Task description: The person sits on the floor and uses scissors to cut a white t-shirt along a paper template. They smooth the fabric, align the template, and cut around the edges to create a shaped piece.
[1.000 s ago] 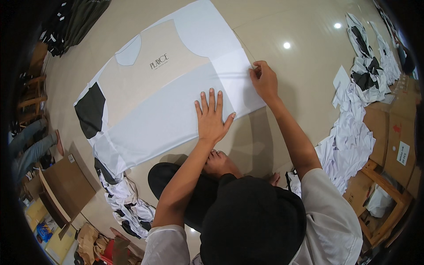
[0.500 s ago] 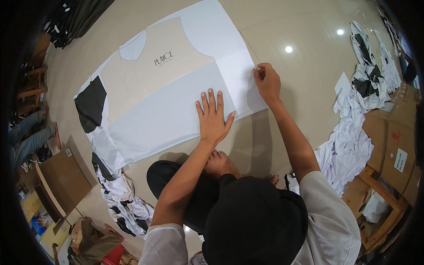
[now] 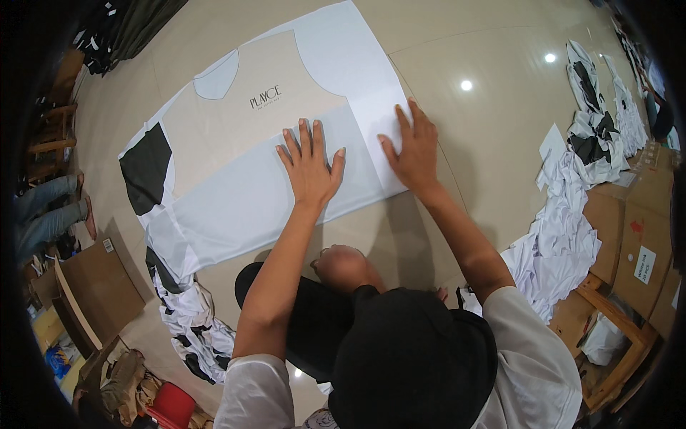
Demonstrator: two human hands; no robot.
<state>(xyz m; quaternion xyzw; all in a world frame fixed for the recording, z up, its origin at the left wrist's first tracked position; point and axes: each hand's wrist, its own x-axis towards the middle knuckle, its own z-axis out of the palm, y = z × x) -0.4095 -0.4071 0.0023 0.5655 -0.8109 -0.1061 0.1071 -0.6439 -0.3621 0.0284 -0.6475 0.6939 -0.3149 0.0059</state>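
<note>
Both grips (image 3: pixel 357 161) flat on shirt panel (image 3: pixel 243 164)

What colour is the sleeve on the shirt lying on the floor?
Black, on the sleeve, seen in the head view.

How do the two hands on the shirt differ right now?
The left hand lies on the shirt's pale lower panel, fingers spread wide. The right hand sits at the shirt's right edge, on the folded white sleeve part, fingers closer together. Both press flat, palms down, holding nothing.
</note>
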